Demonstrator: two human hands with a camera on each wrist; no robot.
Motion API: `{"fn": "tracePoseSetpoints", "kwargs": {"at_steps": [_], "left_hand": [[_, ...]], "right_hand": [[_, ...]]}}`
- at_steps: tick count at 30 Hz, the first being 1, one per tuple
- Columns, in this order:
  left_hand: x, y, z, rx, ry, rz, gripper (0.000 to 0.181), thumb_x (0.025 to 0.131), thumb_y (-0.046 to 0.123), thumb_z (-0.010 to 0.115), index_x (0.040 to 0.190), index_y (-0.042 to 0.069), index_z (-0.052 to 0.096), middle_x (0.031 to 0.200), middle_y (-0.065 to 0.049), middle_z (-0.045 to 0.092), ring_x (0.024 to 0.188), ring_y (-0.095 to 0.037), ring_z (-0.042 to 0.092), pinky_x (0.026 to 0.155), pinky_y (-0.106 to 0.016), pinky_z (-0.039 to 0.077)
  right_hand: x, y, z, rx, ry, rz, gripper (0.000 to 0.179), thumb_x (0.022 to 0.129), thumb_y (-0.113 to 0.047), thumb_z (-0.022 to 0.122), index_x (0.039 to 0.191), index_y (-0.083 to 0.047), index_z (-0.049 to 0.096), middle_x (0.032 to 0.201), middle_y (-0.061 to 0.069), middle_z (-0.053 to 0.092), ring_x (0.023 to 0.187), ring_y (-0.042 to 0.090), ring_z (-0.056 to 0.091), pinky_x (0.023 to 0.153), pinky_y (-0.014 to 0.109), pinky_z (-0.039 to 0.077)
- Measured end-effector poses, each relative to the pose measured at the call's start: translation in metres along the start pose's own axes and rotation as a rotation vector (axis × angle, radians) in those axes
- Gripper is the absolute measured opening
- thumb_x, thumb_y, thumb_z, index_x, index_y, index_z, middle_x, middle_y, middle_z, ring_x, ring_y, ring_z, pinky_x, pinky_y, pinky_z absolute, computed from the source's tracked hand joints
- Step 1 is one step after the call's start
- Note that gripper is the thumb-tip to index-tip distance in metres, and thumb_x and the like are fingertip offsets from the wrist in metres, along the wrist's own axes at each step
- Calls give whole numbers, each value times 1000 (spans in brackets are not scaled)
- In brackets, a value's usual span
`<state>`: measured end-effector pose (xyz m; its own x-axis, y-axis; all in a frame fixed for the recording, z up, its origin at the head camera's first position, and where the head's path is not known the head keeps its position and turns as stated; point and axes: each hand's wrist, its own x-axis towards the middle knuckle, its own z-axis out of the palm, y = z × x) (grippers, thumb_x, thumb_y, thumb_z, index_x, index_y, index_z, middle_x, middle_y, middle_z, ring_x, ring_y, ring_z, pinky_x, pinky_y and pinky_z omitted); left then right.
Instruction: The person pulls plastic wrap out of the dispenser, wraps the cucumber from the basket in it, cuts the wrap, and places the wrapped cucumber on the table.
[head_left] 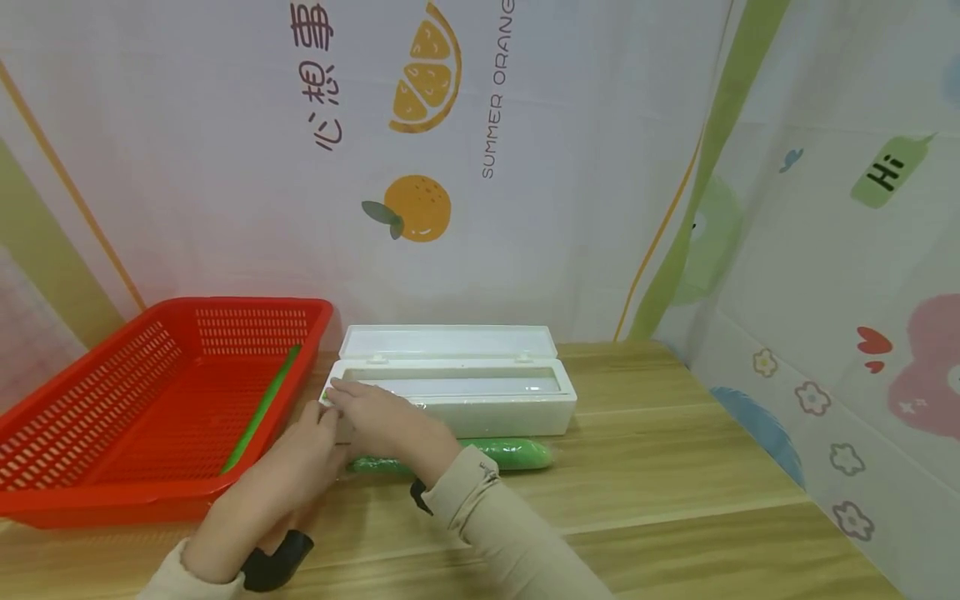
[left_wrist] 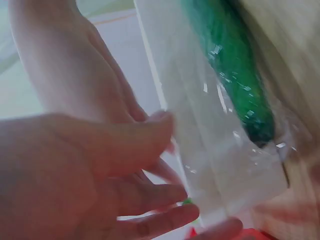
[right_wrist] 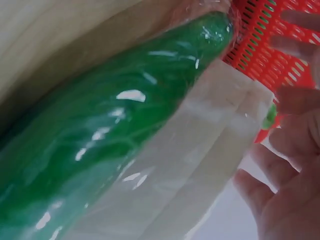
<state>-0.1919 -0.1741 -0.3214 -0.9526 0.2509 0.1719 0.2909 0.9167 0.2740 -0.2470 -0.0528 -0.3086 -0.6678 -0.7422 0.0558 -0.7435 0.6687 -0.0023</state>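
Observation:
A white cling film box point(head_left: 517, 417) stands on the table with its lid point(head_left: 450, 342) raised. Clear film comes from it over a green cucumber point(head_left: 517, 454) lying along its front. My right hand point(head_left: 390, 421) reaches across to the box's left end, fingertips right at a small green piece point(right_wrist: 270, 117) on the corner. Beside it my left hand point(head_left: 307, 454) has its fingers extended toward the same corner, as the left wrist view shows. The two hands overlap in the head view and partly hide the cucumber's left end and the film.
A red plastic basket point(head_left: 112, 500) stands at the left, close to the left hand. Inside it a long slim green thing point(head_left: 262, 408) leans along the right wall. The wooden table point(head_left: 637, 500) reaches to a printed cloth point(head_left: 600, 167) behind.

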Motion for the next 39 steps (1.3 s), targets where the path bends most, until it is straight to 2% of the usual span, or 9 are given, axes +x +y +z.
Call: {"fn": "tracePoseSetpoints", "kwargs": {"at_steps": [3,6,9,11,17,21,26,33,39], "left_hand": [[-4,5,2,58,-27,17,64,84,17,66,126,-21,36,123,-38,36,96,-50,51,81,-57,46],[-6,9,5,68,-71,-39,72,85,19,66,134,-17,28,134,-36,27,99,-52,48,73,-59,48],[-7,9,8,85,-65,-71,75,84,21,67,136,-14,27,138,-33,23,97,-50,46,64,-57,49],[-8,9,10,96,-46,-85,75,83,23,69,137,-12,29,138,-31,23,94,-48,47,60,-55,49],[-6,7,12,148,12,-84,74,80,27,72,134,-9,36,129,-27,29,89,-45,46,65,-55,48],[-5,6,9,145,9,-95,72,80,26,71,133,-8,38,124,-27,32,91,-44,46,63,-54,49],[-4,5,5,136,-25,-92,74,80,25,71,135,-8,34,128,-28,30,94,-45,46,62,-53,49],[-5,4,5,146,-30,-88,74,80,22,70,137,-7,32,136,-26,29,98,-45,47,63,-56,49],[-4,3,6,169,-27,-85,68,79,14,65,135,-8,34,137,-23,31,93,-43,49,63,-56,49]], "right_hand": [[4,-4,1,-36,-9,9,58,91,-27,58,144,-18,34,150,-9,31,139,5,26,109,15,23],[7,-6,2,-53,-17,37,56,93,-27,54,144,-22,34,150,-12,31,138,4,28,108,15,25],[9,-6,3,-43,-10,63,52,95,-27,50,144,-25,34,148,-14,34,135,4,34,107,18,30],[10,-6,3,-22,-5,80,51,94,-24,49,143,-28,35,146,-15,36,132,4,38,104,20,35],[13,-6,4,-22,6,94,48,94,-26,51,140,-31,40,142,-15,41,124,6,48,96,23,44],[13,-4,4,-47,6,70,49,93,-29,53,140,-29,41,140,-14,43,121,6,50,95,20,44],[13,-2,4,-54,20,52,46,94,-28,51,139,-25,43,138,-13,45,120,4,50,98,18,40],[9,1,3,-53,16,92,48,92,-17,52,139,-26,43,142,-15,41,122,6,49,98,20,41],[6,3,1,-71,11,98,48,93,-20,50,140,-27,42,143,-15,41,121,7,51,98,21,41]]}}
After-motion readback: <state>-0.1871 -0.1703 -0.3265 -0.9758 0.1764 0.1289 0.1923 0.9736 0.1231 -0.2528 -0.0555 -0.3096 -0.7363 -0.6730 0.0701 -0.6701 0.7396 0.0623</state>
